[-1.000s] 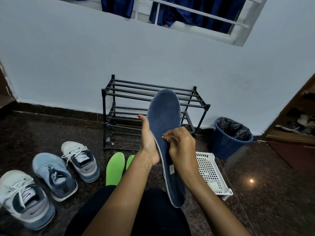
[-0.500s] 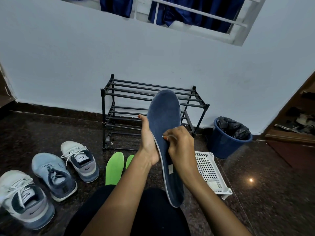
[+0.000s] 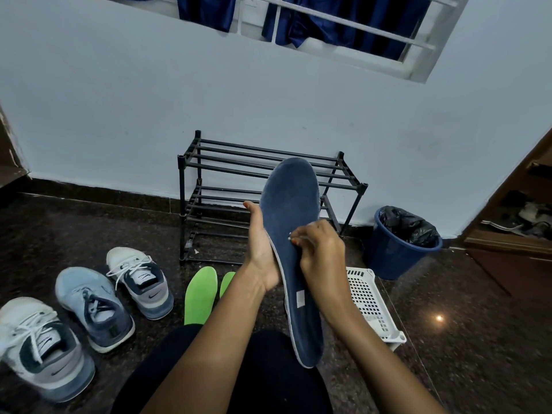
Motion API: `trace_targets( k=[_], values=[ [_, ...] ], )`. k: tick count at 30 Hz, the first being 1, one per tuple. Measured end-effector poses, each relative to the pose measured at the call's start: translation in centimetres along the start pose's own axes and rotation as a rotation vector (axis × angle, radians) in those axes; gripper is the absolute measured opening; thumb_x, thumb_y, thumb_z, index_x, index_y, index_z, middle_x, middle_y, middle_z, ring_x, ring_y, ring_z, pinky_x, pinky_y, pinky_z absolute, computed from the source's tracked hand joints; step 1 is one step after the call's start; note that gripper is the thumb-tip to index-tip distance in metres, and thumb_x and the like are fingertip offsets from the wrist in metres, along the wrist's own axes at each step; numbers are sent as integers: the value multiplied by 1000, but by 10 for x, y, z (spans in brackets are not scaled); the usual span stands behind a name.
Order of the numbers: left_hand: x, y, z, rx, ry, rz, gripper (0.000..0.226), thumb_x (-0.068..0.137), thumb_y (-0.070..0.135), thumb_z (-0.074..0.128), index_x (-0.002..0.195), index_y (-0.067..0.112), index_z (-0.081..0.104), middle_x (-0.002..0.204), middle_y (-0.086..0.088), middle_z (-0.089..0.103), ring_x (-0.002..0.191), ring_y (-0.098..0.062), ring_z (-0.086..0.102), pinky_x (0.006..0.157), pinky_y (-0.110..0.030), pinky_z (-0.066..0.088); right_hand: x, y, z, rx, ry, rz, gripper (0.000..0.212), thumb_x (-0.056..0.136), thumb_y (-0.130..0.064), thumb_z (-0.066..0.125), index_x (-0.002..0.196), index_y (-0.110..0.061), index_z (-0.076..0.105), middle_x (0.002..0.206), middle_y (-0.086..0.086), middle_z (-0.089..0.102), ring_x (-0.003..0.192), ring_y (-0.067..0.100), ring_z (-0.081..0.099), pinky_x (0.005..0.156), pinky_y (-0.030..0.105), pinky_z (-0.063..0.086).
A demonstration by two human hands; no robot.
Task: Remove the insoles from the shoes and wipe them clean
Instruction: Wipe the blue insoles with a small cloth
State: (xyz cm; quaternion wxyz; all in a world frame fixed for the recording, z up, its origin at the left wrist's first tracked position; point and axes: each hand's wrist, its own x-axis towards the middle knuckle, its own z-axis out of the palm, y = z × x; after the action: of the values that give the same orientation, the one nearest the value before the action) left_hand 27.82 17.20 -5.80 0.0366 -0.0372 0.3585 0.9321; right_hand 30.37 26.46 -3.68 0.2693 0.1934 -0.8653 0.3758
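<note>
Left hand [image 3: 263,249], fingers hidden, is bracing the blue insole [image 3: 286,198] at nine o'clock; right hand [image 3: 321,253], fingers curled, is pinching it.

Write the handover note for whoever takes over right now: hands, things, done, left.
Left hand holds the blue insole upright from behind, thumb at its left edge.
Right hand pinches at the insole's face, fingers curled; no cloth plainly visible.
Green insoles lie on the floor right of three shoes.
Done: three insoles out.
Left: wiping the blue one; whether the green ones are wiped cannot be told.
</note>
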Motion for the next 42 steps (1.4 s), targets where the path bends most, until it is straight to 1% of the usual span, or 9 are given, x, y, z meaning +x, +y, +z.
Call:
trace_targets(
  k=[2,5,8,17,21,31,35,38,42],
  values=[
    [2,-2,-1,14,-14,-4,89,84,78,14,111,10,64,99,-12,72,88,-22,69,75,-31,54,5,4,0,-9,24,17,24,75,20,52,79,2,67,78,3,54,74,18,55,69,17,45],
    [1,1,-2,-9,2,-9,100,75,84,22,128,8,57,126,-21,60,118,-33,57,101,-42,45,-2,1,1,18,-9,9,25,74,21,51,78,1,67,80,8,57,75,20,57,71,17,46],
    [2,2,-3,-31,22,1,93,79,82,19,121,11,62,121,-24,62,111,-39,59,98,-45,45,-17,-6,1,71,-54,-33,23,72,19,56,75,-1,67,78,8,59,73,18,58,71,11,44],
    [-5,4,7,-86,-6,-5,103,76,83,21,137,5,49,138,-26,48,126,-37,47,107,-42,35,-4,2,0,-43,-9,16,17,76,10,60,78,-5,68,80,4,59,79,23,58,75,30,46],
    [-2,5,5,-141,5,-4,103,80,83,17,139,3,45,142,-26,43,130,-39,42,112,-45,29,2,-3,-3,98,-12,142,13,80,9,61,81,-2,69,83,2,57,75,2,53,74,0,35],
    [-12,5,12,5,-136,-35,67,88,63,36,105,4,64,101,-14,68,86,-21,68,76,-31,57,15,-3,1,267,147,221,16,81,8,60,81,-6,68,76,-1,61,74,0,58,70,2,39],
    [-10,4,8,9,-133,-52,69,91,62,34,110,4,66,119,-16,65,103,-25,66,92,-35,51,16,-4,5,213,97,196,11,82,4,61,84,-5,68,83,5,64,77,9,59,74,8,44],
    [-7,5,3,-26,-99,-28,76,91,69,25,110,7,65,108,-13,70,95,-24,68,83,-34,54,17,-1,-1,41,0,92,13,82,-4,65,92,-10,71,89,3,63,86,14,60,86,27,44],
    [-6,6,3,-33,-115,-37,82,86,74,22,103,9,67,95,-11,69,76,-21,65,71,-31,52,21,-1,-16,18,-184,35,25,81,6,62,101,-6,70,95,4,57,86,9,52,81,0,35]
  ],
)
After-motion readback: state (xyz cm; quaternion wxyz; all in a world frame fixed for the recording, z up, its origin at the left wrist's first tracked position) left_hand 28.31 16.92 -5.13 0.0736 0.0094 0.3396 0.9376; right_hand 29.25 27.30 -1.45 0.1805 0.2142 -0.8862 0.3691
